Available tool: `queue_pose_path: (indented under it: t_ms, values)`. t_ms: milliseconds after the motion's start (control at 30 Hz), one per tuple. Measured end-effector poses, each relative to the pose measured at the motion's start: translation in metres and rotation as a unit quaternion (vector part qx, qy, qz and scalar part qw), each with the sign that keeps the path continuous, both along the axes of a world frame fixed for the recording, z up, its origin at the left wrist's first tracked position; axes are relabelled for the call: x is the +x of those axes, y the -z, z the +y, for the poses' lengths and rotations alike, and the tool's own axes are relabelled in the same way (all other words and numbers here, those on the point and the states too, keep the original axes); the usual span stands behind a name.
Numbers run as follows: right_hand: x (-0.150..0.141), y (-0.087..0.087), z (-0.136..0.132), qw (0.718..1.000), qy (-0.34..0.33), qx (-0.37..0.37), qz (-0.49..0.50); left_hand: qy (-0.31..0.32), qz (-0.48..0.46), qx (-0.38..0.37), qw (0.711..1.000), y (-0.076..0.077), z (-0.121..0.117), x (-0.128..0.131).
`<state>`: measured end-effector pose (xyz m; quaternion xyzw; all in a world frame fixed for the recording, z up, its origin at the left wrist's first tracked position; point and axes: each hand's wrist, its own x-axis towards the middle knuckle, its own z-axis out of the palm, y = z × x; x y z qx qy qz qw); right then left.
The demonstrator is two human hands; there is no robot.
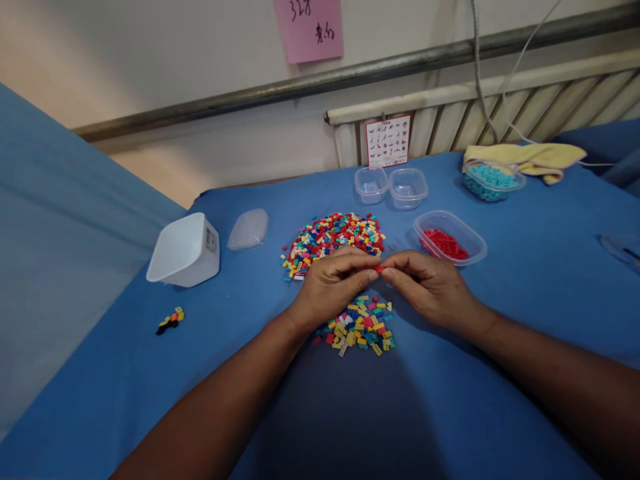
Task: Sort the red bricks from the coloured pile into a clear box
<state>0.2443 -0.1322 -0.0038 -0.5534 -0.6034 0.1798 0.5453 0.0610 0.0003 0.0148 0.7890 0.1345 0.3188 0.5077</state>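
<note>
Between the two piles, my left hand and my right hand meet, fingertips pinched on a small red toy brick. Both hands grip it; its exact shape is mostly covered by the fingers. Behind them spreads a large pile of mixed-colour toy bricks, partly hidden by my left hand. A smaller, looser pile of bricks lies below the hands on the blue cloth. Just beyond my right hand stands a clear plastic tub with red bricks inside.
Two clear tubs stand near the wall beneath a picture card. A tub of turquoise pieces sits by a yellow cloth at right. Leftward are a white container, a clear lid and a few black and yellow pieces.
</note>
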Motion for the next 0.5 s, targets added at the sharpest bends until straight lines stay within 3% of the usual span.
queue_pose_path:
  t_ms: [267, 500]
  values:
    - [-0.0006, 0.0006, -0.0025, 1.0, 0.005, -0.013, -0.021, -0.004, 0.001, 0.023, 1.0, -0.0014, -0.0043, 0.0001]
    - [0.0002, 0.0028, -0.0027, 0.999, -0.006, -0.013, -0.029, 0.009, -0.004, 0.089, 0.996, -0.0083, -0.0051, -0.0004]
